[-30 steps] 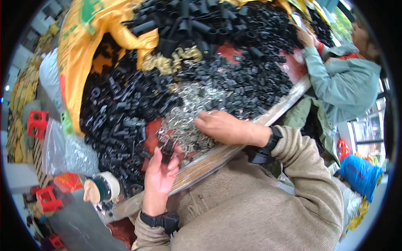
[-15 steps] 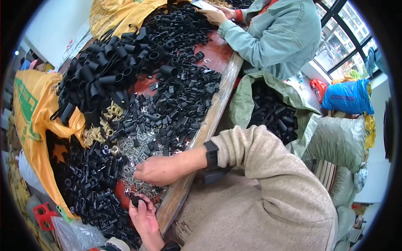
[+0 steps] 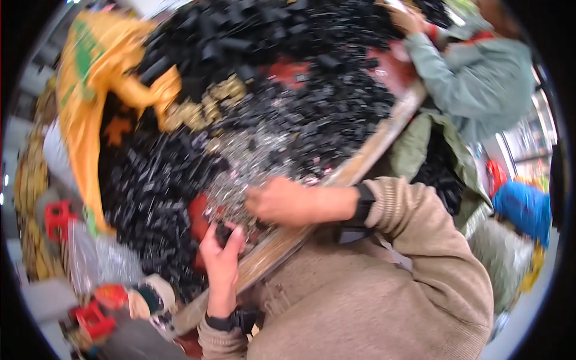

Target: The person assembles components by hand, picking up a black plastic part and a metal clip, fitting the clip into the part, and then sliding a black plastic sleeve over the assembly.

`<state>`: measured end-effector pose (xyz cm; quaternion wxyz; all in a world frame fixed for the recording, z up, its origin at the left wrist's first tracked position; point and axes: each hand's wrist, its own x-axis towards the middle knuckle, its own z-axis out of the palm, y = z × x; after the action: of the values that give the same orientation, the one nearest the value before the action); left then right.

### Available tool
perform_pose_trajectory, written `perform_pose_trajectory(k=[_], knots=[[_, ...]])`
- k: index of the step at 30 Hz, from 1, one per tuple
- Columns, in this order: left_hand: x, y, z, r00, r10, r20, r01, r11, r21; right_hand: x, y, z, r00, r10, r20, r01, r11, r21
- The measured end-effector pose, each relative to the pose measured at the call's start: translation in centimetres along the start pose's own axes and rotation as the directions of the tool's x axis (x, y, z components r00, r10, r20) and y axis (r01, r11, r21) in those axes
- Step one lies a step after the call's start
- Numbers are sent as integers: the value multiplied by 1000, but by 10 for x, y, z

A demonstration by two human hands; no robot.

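My left hand is closed at the near edge of the table, thumb and fingers around a small black part, which looks like plastic. Just right of it, my right hand hovers over or touches a heap of small silver metal clips. Its fingers are bunched together, and motion blur hides whatever is between them. Left of the hands spreads a pile of black plastic parts. More small black pieces lie beyond the clips. Tan-gold pieces sit at the clips' far left.
A wooden rail edges the red tabletop. An orange sack stands at left, and a green sack of black parts at right. Another person in a light blue jacket works at far right. Red stools are at lower left.
The view has swung, so the whole scene sits differently and is blurred. Both hands stay close together by the clips, the left still on its black part.
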<state>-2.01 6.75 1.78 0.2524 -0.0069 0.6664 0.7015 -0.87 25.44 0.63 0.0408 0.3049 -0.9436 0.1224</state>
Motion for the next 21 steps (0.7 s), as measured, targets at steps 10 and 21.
perform_pose_trajectory(k=[10, 21], knots=[[-6, -6, -5, 990, 137, -20, -135, 987, 87, 13, 2, -14, 959, 271, 87, -190, 381, 905], [-2, -3, -1, 911, 413, 9, -386, 842, 376, 19, -22, -5, 889, 350, 296, -259, -149, 954]])
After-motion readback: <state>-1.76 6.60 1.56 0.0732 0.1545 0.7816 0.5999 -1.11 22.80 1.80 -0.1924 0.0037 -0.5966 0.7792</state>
